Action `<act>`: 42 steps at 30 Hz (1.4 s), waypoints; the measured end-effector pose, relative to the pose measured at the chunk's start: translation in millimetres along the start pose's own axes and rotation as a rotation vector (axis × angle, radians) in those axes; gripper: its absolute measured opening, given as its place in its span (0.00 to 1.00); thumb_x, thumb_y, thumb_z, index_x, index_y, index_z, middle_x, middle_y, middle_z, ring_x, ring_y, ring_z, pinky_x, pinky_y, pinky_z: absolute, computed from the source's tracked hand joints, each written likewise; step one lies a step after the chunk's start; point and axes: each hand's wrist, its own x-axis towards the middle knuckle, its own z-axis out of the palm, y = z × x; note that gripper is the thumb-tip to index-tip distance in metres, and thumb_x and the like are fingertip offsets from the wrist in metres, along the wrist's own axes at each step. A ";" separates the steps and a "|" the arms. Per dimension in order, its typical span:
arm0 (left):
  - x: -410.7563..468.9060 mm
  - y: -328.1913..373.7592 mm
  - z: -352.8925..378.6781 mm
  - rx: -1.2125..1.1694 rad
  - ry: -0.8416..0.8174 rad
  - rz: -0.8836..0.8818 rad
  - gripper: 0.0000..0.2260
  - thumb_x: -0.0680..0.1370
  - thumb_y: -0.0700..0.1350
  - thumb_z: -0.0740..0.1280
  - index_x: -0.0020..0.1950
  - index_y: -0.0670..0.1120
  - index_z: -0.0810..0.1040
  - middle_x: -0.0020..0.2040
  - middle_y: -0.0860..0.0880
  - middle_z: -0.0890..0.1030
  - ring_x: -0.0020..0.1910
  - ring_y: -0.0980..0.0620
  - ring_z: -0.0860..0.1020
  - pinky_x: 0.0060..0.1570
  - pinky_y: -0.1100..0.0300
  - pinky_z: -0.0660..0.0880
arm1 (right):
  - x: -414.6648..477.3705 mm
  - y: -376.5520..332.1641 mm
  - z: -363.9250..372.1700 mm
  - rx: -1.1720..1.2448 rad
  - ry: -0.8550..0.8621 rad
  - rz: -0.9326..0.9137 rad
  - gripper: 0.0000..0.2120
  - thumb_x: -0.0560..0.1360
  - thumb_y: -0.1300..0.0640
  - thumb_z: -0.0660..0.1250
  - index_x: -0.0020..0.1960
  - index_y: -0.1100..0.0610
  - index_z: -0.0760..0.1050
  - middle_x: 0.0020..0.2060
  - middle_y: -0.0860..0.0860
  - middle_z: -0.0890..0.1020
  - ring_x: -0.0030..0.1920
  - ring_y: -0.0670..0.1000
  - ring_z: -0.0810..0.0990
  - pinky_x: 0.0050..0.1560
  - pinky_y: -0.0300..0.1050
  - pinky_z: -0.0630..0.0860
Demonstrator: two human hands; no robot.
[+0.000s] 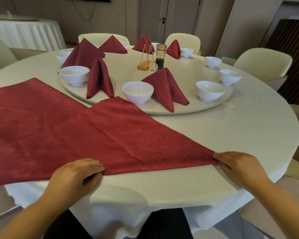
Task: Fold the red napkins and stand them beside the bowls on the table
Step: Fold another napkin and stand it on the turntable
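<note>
Pinched the flat red napkin (76,131) at its near edge with the left hand (79,173), palm down, fingers curled. Gripped its right corner with the right hand (236,166). Lay spread on the surface (214,135), touching the nearest bowl (137,92).

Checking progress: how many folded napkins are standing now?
6 standing napkins: front right, front left, far left, three at the back. None apparently hidden.

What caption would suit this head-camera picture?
Left hand and right hand hold a spread red napkin on the white table; folded napkins stand beside bowls behind.
</note>
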 end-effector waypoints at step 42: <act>16.6 2.4 24.0 -0.376 -0.179 -0.095 0.27 0.67 0.61 0.58 0.67 0.65 0.64 0.49 0.66 0.75 0.54 0.65 0.69 0.56 0.75 0.59 | 221.1 -153.3 79.4 0.243 -0.026 0.481 0.13 0.76 0.54 0.63 0.55 0.61 0.69 0.49 0.57 0.80 0.50 0.58 0.76 0.48 0.46 0.67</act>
